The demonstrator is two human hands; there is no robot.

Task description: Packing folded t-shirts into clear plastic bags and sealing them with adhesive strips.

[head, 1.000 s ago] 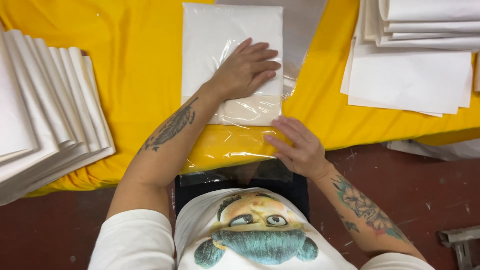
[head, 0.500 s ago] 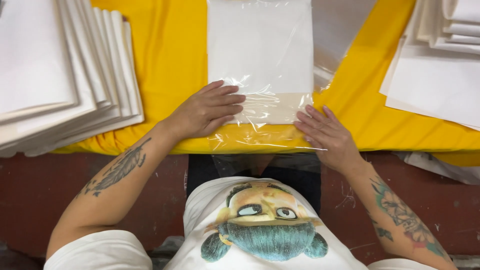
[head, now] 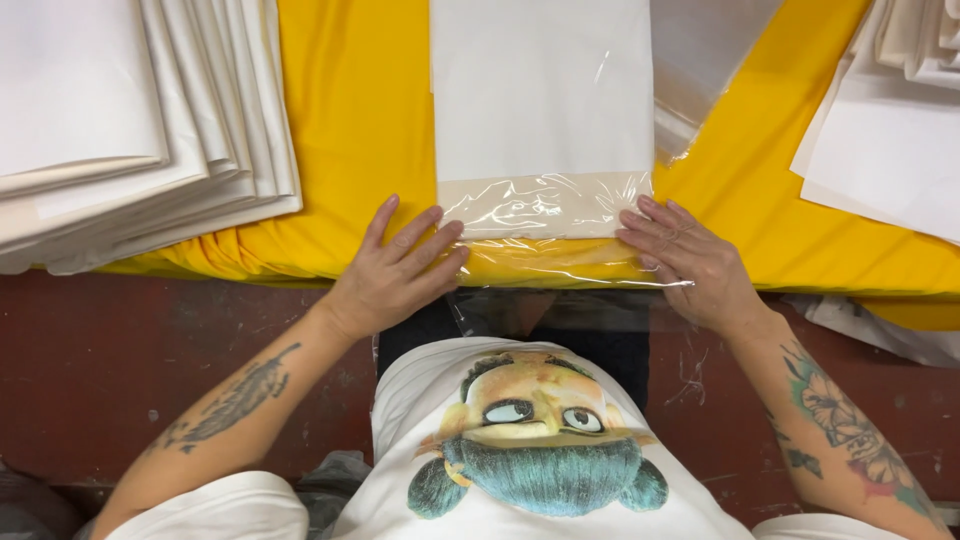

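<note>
Bagged white garment (head: 541,90), hands (head: 398,270) at flap; stacks (head: 130,120) beside

Table cover: a bright yellow cloth (head: 350,130) lay over the work surface, draped down past the near edge in soft folds.
Left side: a fanned stack of white folded sheets (head: 130,120) rested on the cloth, its lower edges overlapping toward the table's edge.
Right side: more white sheets (head: 890,150) lay in a looser pile, reaching out of view at the top corner.
Floor: dark red painted concrete (head: 120,370), scuffed and scratched, with pale marks and worn grey patches.
Floor edge, right: a crumpled white piece (head: 880,330) hung or lay below the cloth.
Light: even, bright, overhead; shadows were soft.
</note>
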